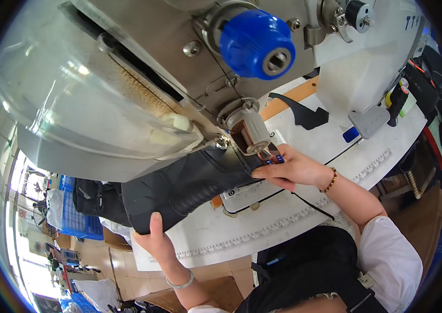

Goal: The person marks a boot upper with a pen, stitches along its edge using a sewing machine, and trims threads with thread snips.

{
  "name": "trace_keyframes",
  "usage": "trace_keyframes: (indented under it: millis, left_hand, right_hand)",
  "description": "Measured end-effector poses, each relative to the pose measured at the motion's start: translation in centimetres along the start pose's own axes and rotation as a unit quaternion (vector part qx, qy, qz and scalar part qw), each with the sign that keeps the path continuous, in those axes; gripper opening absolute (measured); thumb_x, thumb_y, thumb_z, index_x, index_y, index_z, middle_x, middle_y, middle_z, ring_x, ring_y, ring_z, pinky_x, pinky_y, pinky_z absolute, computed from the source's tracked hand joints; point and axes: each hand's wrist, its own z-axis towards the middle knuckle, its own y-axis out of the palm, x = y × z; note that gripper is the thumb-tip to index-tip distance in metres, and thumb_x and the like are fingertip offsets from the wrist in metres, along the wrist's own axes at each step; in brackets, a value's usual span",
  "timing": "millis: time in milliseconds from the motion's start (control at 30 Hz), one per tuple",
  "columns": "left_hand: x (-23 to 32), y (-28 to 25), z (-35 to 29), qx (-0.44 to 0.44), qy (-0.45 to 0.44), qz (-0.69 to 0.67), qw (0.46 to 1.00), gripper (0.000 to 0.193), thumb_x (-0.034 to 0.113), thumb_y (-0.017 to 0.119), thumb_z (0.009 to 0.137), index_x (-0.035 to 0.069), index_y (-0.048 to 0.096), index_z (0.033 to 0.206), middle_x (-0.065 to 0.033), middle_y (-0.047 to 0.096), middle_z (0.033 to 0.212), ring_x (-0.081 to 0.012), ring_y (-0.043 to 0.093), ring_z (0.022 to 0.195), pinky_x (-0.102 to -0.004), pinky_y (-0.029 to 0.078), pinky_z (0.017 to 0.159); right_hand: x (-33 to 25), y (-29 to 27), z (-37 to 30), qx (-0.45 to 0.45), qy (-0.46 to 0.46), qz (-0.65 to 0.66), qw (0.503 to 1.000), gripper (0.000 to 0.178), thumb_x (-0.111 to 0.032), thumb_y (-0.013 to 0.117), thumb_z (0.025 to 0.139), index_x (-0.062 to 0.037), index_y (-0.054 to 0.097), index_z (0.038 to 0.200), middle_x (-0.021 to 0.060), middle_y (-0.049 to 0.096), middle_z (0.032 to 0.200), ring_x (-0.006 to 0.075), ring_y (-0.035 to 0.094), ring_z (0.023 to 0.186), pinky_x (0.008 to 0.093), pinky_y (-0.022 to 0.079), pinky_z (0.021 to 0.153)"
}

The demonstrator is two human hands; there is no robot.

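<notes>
A black boot upper (195,188) with ridged padding lies under the sewing machine's head, its right part at the needle area (222,142). My left hand (157,245) grips its lower left end, thumb on top and fingers hidden underneath. At its right edge my right hand (298,169) is closed, the thumb pressed on the black material. A small metal tool with blue parts (275,160), perhaps thread snips, shows at the right fingers; how it is held I cannot make out. Black thread runs down the machine's face toward the needle.
A large blue knob (257,44) sticks out from the sewing machine above my hands. On the white table (263,224), with a ruler strip along its front edge, lie a cut black piece (302,112) and a grey lever plate (369,121). Blue crates (80,214) stand at the left.
</notes>
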Motion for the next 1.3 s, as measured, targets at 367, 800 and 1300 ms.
trace_keyframes:
  millis: [367,800,1300]
  left_hand:
    - [-3.5,-4.5,1.8,-0.177,-0.093,-0.035,0.979,0.061,0.023,0.077,0.076,-0.011,0.050,0.120,-0.0132,0.058,0.115,-0.0196,0.056,0.105,-0.0322,0.041,0.095]
    - [-0.3,-2.2,0.4,-0.155,-0.124,-0.027,0.980,0.057,0.018,0.073,0.078,-0.010,0.051,0.121,-0.0175,0.058,0.116,-0.0227,0.056,0.107,-0.0325,0.040,0.098]
    - [0.6,6.4,-2.8,-0.288,0.459,0.376,0.751,0.041,0.010,0.075,0.073,0.003,0.064,0.112,-0.0100,0.060,0.120,-0.0277,0.054,0.116,-0.0415,0.041,0.098]
  right_hand:
    - [-2.5,-0.8,0.6,-0.021,0.033,-0.109,0.993,0.032,-0.023,0.069,0.084,-0.0016,0.066,0.108,-0.0003,0.056,0.064,0.0070,0.050,0.056,0.0239,0.042,0.053]
    - [0.9,-1.3,1.9,-0.055,-0.164,-0.080,0.982,0.021,-0.012,0.067,0.085,-0.0004,0.065,0.103,-0.0037,0.062,0.080,0.0030,0.046,0.072,0.0212,0.041,0.066]
    - [0.6,-1.3,1.7,-0.046,-0.149,-0.130,0.979,0.021,-0.007,0.066,0.085,0.0008,0.064,0.105,-0.0030,0.063,0.080,0.0014,0.045,0.073,0.0209,0.041,0.065]
